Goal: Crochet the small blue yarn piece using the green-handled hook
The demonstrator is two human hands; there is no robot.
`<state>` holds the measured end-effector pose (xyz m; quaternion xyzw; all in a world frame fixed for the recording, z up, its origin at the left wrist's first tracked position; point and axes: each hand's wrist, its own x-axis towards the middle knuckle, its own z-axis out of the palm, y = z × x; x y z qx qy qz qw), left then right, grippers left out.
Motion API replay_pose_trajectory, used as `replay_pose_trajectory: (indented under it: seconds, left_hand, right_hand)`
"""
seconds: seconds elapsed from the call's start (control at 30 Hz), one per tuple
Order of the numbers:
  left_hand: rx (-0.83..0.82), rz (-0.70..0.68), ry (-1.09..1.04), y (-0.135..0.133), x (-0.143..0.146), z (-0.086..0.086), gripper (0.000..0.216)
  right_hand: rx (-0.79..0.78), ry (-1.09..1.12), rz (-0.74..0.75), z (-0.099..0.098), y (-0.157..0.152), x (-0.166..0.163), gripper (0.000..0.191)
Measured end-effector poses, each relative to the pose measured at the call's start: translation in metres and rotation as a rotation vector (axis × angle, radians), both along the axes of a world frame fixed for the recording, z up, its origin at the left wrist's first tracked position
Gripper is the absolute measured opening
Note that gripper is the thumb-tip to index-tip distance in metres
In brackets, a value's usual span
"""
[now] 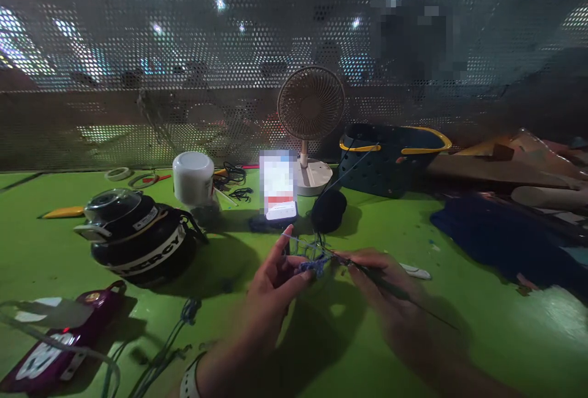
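Head view | left hand [273, 285] pinches blue yarnwork [314, 266] | right hand [392, 311] grips slim tool [388, 288] | its tip indistinct

Spreads out green as a tabletop [404, 220] and bears a squat black bottle [142, 232], a purple power strip [50, 352], a white-topped jar [193, 177], an upright fan [311, 104], a dark yellow-handled basket [381, 168], a dark ball [329, 211] and a dark-blue cloth [500, 239].

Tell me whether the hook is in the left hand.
No, the right hand grips the hook, while the left hand holds the blue yarn.
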<state>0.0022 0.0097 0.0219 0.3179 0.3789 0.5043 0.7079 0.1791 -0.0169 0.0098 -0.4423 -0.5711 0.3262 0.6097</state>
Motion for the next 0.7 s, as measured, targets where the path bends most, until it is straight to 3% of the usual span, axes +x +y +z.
replay_pose_trajectory:
  seconds: [0.33,0.7]
  left_hand:
    - [-0.01,-0.011,0.023,0.002,-0.002,0.001,0.077]
    - [0.103,0.042,0.122,0.002,-0.002,0.003,0.084]
  right_hand:
    - [0.07,-0.024,-0.01,-0.002,0.002,0.0,0.017]
    - [0.162,-0.176,0.123,0.004,0.006,0.013,0.023]
